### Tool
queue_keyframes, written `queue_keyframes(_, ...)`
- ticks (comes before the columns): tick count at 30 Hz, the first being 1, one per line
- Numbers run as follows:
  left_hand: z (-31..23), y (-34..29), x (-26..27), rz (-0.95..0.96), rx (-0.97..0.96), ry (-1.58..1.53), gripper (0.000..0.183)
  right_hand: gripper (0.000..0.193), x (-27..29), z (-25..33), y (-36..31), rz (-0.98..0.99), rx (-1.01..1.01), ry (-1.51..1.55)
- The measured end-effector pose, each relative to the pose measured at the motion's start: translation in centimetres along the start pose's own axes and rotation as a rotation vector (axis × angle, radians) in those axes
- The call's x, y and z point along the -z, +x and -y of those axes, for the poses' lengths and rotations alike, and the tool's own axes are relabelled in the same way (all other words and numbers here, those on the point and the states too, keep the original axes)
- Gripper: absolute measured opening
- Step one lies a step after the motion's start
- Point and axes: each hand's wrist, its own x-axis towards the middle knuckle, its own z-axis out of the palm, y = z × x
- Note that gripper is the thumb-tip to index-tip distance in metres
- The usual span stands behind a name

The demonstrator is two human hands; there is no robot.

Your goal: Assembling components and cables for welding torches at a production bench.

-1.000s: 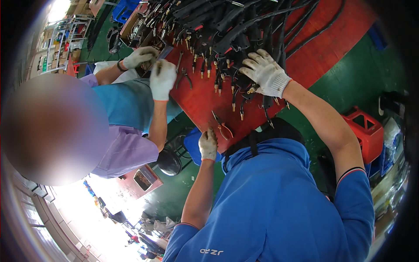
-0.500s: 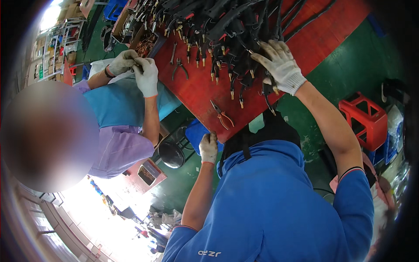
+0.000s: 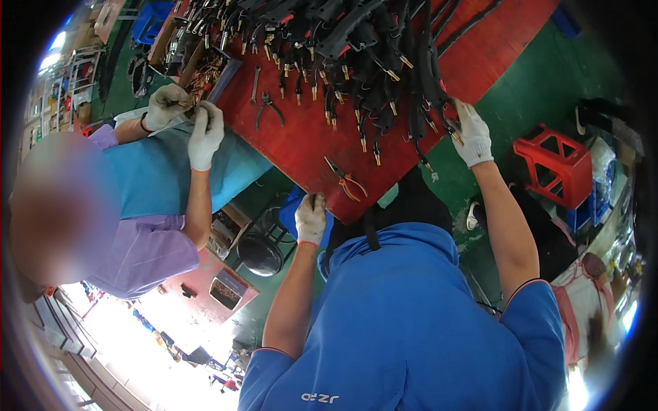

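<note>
- The right hand (image 3: 473, 135), in a white knit glove, reaches to the far right edge of the red-topped workbench (image 3: 301, 147); its fingers are closed on the near end of one long black cable-like handle with a brass tip (image 3: 430, 82).
- That piece belongs to a dense pile of the same black brass-tipped parts (image 3: 349, 48), which spreads left and farther away from the right hand. The held piece's long axis runs from the fingers away across the bench, toward the far side.
- The left hand (image 3: 310, 218), also gloved, rests curled on the near bench edge; whether it grips anything I cannot tell.
- A pair of orange-handled pliers (image 3: 347, 182) lies just right of and beyond the left hand, well apart from the right hand.
- A co-worker's two gloved hands (image 3: 185, 116) work at the bench's left end beside a tray of small brass parts (image 3: 205, 75).
</note>
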Motion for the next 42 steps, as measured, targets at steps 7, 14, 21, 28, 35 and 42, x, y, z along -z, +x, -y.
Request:
queue_keyframes(7, 0.5, 1.4, 0.6, 0.025, -0.146, 0.048, 0.041, 0.068, 2.7, 3.4, -2.8, 0.151, -0.062, 0.077)
queue_keyframes(14, 1.4, 2.2, 0.9, 0.074, -0.065, -0.015, 0.041, 0.048, 2.1, 4.0, -4.3, 0.102, -0.221, 0.185)
queue_keyframes(21, 3.0, 3.3, 0.7, 0.112, -0.064, 0.005, 0.044, 0.041, 2.2, 4.8, -3.7, 0.227, -0.206, -0.085)
queue_keyframes(28, 2.4, 3.4, 1.1, 0.116, -0.138, 0.021, 0.044, 0.038, 3.3, 6.4, -3.3, 0.293, -0.314, 0.485)
queue_keyframes(35, 2.5, 4.9, 0.5, 0.115, -0.177, -0.033, 0.042, 0.048, -1.0, 9.3, -3.4, 0.238, -0.342, -0.171)
queue_keyframes(42, -1.9, 5.3, 1.0, 0.067, -0.331, -0.045, 0.038, 0.047, -2.5, 8.5, -4.6, 0.172, -0.446, -0.136)
